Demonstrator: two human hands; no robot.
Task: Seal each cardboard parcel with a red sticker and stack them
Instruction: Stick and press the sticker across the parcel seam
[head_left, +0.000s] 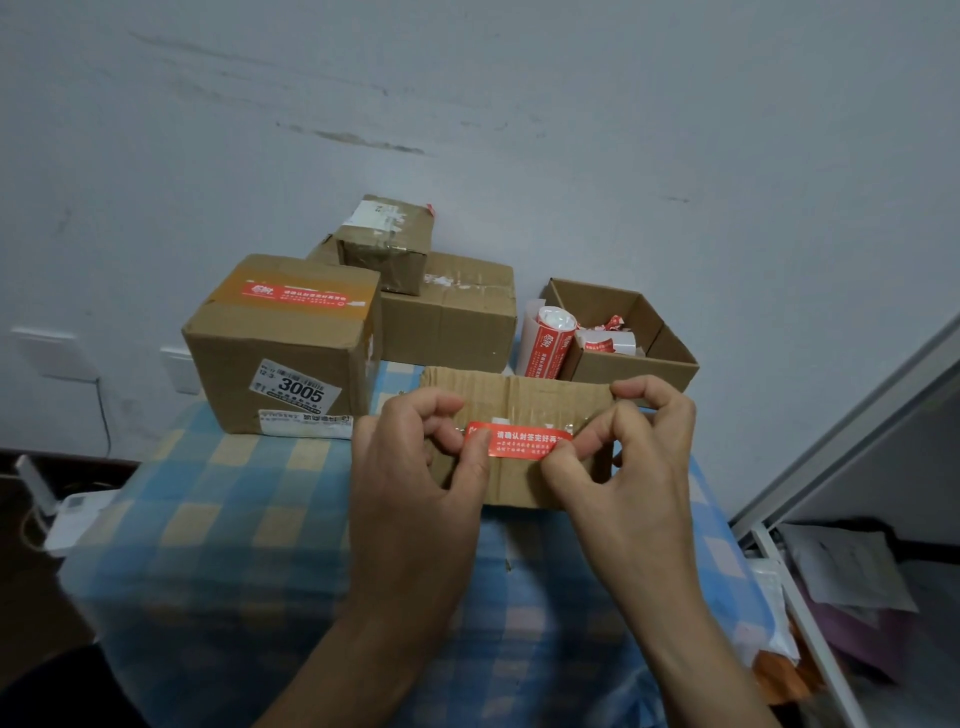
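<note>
Sticker (519, 440) stretched between both hands' fingers (475, 441) over parcel (524, 395).

small box (387, 239) on wide box (457, 312), open box (631, 332) right

Both hands (415, 483) (634, 467) forward, fingertips pinched

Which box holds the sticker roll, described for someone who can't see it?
On the checked tablecloth, look to the back right, by the wall. The open box sits there, behind the right hand. Unlike its closed neighbours, it has no lid, and the red-and-white sticker roll stands inside.
</note>
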